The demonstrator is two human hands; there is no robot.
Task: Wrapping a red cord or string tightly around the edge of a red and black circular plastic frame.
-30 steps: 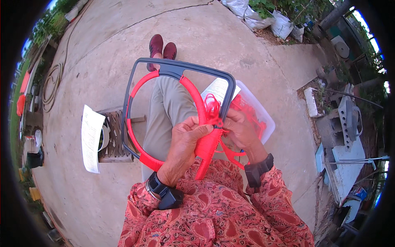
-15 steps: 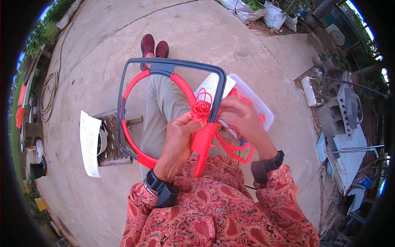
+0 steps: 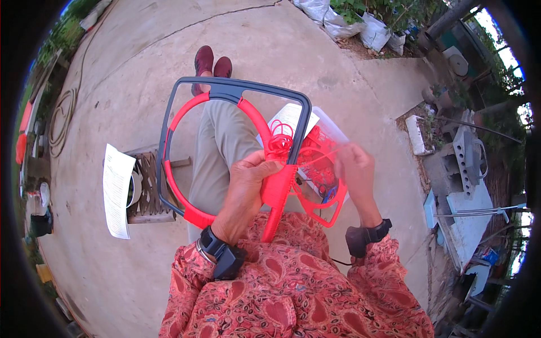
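My left hand (image 3: pixel 248 176) is closed round the right side of a dark grey frame (image 3: pixel 307 107), its thumb on a part covered in red cord weave (image 3: pixel 274 190). Inside the frame sits a ring wrapped in red (image 3: pixel 181 114). A bundled coil of red cord (image 3: pixel 280 142) stands just above my left thumb. My right hand (image 3: pixel 356 169), blurred at the fingertips, is closed at the end of red strands stretching from the frame's right side. Below these strands hangs a red curved band (image 3: pixel 322 216) joined near the woven part.
Behind the frame at the right, a translucent tub (image 3: pixel 332 125) holds red cord and a printed sheet (image 3: pixel 294 119). Another paper sheet (image 3: pixel 117 191) stands by a slatted wooden crate (image 3: pixel 151 197) at the left. Concrete blocks (image 3: pixel 463 160) and boards lie far right.
My right hand has moved right and slightly down, away from the frame, drawing red strands out with it. The left hand keeps its hold, and the frame has hardly moved.
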